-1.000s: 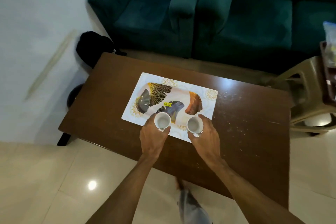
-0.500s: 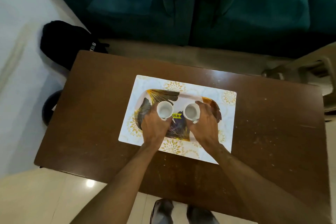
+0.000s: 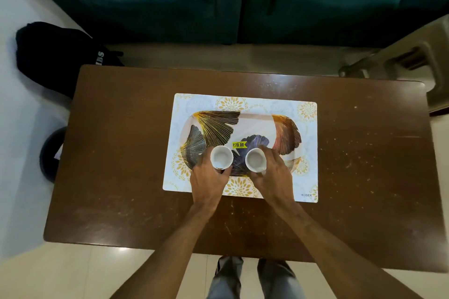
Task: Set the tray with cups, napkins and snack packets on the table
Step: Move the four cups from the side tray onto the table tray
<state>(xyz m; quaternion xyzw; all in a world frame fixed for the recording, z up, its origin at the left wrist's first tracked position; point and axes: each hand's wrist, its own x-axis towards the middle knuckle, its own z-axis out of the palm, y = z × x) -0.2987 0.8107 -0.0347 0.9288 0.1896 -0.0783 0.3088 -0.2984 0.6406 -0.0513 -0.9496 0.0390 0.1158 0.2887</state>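
A rectangular tray [image 3: 255, 126] with rounded corners lies in the middle of the dark brown bench [image 3: 121, 165], on a pale placemat [image 3: 309, 148] printed with golden flower rosettes. The tray has a glossy pale ground and large fan-shaped leaves: black with gold veins at the left, blue-violet in the middle, copper-orange at the right. A yellow price sticker [image 3: 238, 144] sits near its centre.

Two small white cups stand upright, mouths open to the camera, over the near edge of the tray, just apart from each other. The left hand [image 3: 207, 183] wraps its fingers round the left cup [image 3: 220, 160]; the right hand [image 3: 275, 177] grips the right cup [image 3: 255, 160] the same way, fingers curled along its far-right side. Both cups look empty and plain inside. Whether their bases touch the tray cannot be told from above.

Beyond the far edge of the bench is a dark teal sofa [image 3: 315, 0]. A black bag [image 3: 56, 56] lies on the floor at the far left, and part of a tan plastic chair [image 3: 413, 56] shows at the far right.
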